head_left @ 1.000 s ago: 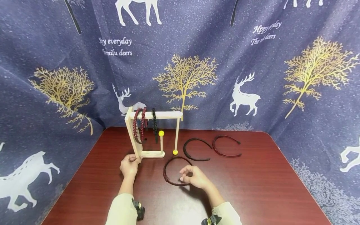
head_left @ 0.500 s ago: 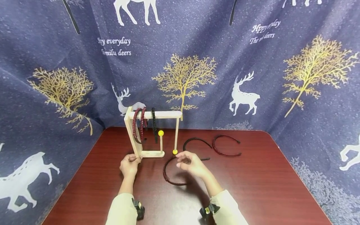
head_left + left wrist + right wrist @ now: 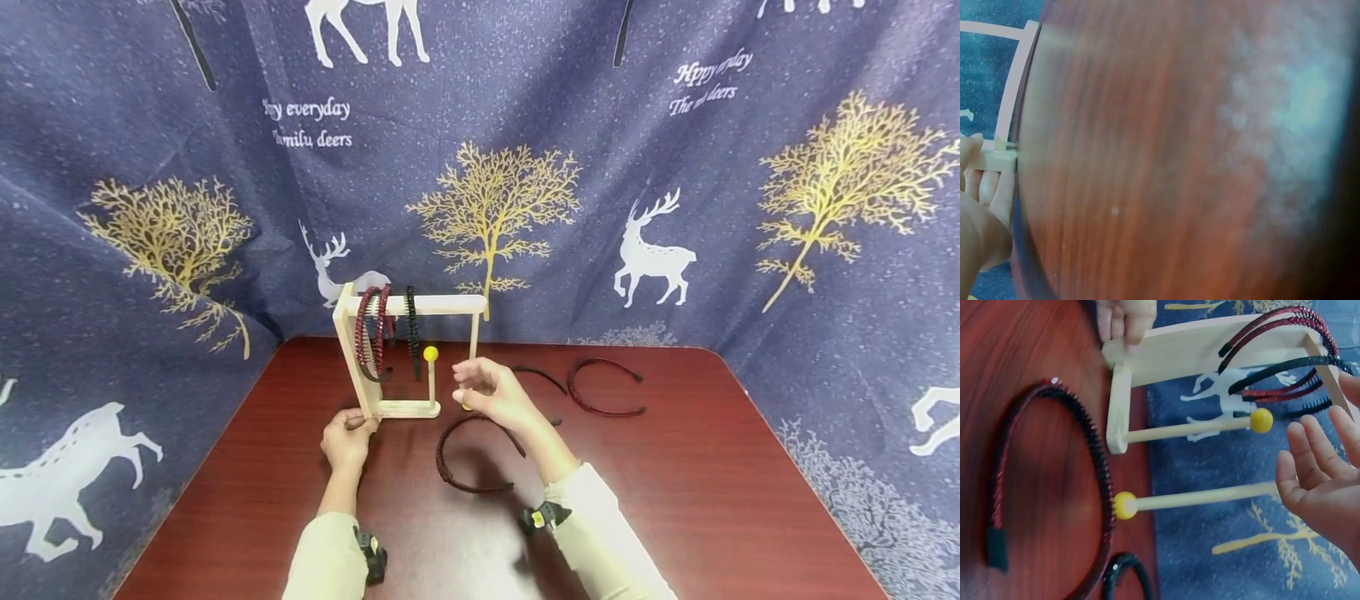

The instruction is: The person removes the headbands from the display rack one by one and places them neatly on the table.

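Observation:
A pale wooden headband stand (image 3: 353, 358) stands left of the table's middle. My left hand (image 3: 347, 443) pinches its lower front corner, thumb on top in the left wrist view. Two red headbands (image 3: 381, 333) and a black headband (image 3: 413, 333) hang over its top bar. My right hand (image 3: 495, 396) hovers at the stand's right side, before the hanging rod, fingers loosely bent and palm bare in the right wrist view. Beneath that hand a dark red toothed headband (image 3: 1100, 465) lies on the table. A yellow ball (image 3: 1125, 505) tips the hanging rod.
Behind my right hand lies a black headband (image 3: 543, 374), partly hidden. Farther right is another red headband (image 3: 574, 392). A second yellow ball (image 3: 431, 354) tops the stand's short upright rod. A patterned blue cloth (image 3: 562, 108) hangs behind the brown table (image 3: 675, 500).
My right hand has risen and moved away from me, from beside the dark red headband to the hanging rod. My left hand keeps its hold on the stand.

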`<state>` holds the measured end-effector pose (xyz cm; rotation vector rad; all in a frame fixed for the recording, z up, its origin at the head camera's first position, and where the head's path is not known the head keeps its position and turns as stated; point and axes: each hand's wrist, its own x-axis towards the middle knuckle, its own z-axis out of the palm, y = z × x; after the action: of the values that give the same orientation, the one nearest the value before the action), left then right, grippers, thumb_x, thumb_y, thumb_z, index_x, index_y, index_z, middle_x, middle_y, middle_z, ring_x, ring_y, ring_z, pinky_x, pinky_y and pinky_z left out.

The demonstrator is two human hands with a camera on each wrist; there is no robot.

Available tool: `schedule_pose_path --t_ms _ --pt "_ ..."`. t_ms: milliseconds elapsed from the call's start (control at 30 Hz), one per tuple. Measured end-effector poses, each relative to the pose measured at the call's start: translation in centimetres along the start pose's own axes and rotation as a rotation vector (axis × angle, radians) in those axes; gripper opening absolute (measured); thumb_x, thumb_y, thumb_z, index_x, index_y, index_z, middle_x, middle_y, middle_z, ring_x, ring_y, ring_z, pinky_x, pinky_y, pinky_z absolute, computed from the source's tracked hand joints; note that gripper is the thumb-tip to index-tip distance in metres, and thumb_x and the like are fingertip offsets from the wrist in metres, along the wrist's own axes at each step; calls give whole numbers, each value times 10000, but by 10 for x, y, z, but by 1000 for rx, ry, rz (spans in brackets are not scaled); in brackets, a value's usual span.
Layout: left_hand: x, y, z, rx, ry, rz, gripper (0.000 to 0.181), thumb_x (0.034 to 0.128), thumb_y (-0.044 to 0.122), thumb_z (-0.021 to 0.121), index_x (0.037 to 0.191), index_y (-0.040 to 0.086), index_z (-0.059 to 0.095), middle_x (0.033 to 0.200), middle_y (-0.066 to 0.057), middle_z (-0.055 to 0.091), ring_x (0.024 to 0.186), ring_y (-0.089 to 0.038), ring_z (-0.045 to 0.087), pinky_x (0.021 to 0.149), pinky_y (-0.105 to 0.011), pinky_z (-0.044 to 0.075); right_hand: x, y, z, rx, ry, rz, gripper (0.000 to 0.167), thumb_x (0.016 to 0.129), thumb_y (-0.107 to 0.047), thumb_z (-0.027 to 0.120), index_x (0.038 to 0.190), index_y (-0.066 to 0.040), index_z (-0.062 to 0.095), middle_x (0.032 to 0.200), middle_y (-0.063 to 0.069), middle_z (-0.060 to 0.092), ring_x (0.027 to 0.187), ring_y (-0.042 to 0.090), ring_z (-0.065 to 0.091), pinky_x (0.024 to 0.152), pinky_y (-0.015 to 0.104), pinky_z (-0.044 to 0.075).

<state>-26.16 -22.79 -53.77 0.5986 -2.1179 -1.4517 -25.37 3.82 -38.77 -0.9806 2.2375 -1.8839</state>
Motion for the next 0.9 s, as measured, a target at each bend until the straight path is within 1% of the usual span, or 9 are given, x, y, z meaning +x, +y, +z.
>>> schedule_pose_path --t_ms 133,200,367,500,600,700,767,833,900 --pt "2 -1 0 21 11 24 239 699 130 807 880 40 678 827 -111 701 859 -282 590 895 -410 343 13 -4 5 74 28 -29 365 838 34 622 1182 98 518 1116 263 570 993 421 541 815 410 480" --pt "3 -3 0 37 14 31 239 699 141 808 880 50 681 826 -103 702 855 -280 593 899 -407 342 19 -7 8 126 42 -18 390 842 41 613 1211 94 499 1147 284 550 1022 423 533 811 375 490" --pt "2 -4 2 40 2 17 236 703 146 802 880 51 678 827 -100 702 842 -282 592 888 -405 350 29 -10 15 219 67 7 434 849 52 595 1260 87 460 1203 318 506 1088 461 488 827 329 486" --pt "0 -4 2 39 -1 12 238 706 154 804 878 49 677 833 -112 700 856 -288 586 890 -414 350 34 -8 24 262 95 5 459 838 66 594 1269 96 438 1196 302 517 1095 512 448 821 314 484" --pt "0 -5 2 40 -2 13 239 710 153 802 881 46 673 839 -114 701 863 -291 583 888 -417 347 36 -4 31 288 94 13 477 836 73 590 1279 109 415 1208 333 497 1099 511 439 827 281 470" --pt "0 -6 2 41 -4 14 239 714 154 800 885 47 672 839 -109 702 853 -290 588 882 -414 352 36 1 37 297 80 20 482 832 83 586 1279 119 410 1205 362 482 1102 502 444 830 259 457" --pt "0 -6 2 41 -2 16 240 712 159 803 885 51 675 836 -107 702 844 -283 595 884 -408 357 36 3 39 282 66 16 467 835 86 579 1271 129 417 1177 367 496 1089 493 461 824 249 449" --pt "1 -5 1 41 0 19 243 709 163 805 884 52 678 838 -108 702 842 -281 600 891 -408 356 35 6 41 251 56 18 431 839 74 582 1245 124 447 1136 343 531 1064 447 499 804 241 452" --pt "1 -5 1 40 3 20 243 707 166 808 881 54 680 838 -109 702 850 -277 599 903 -409 349 34 6 41 230 43 21 389 848 67 577 1215 131 464 1099 333 552 1010 366 551 779 236 452"
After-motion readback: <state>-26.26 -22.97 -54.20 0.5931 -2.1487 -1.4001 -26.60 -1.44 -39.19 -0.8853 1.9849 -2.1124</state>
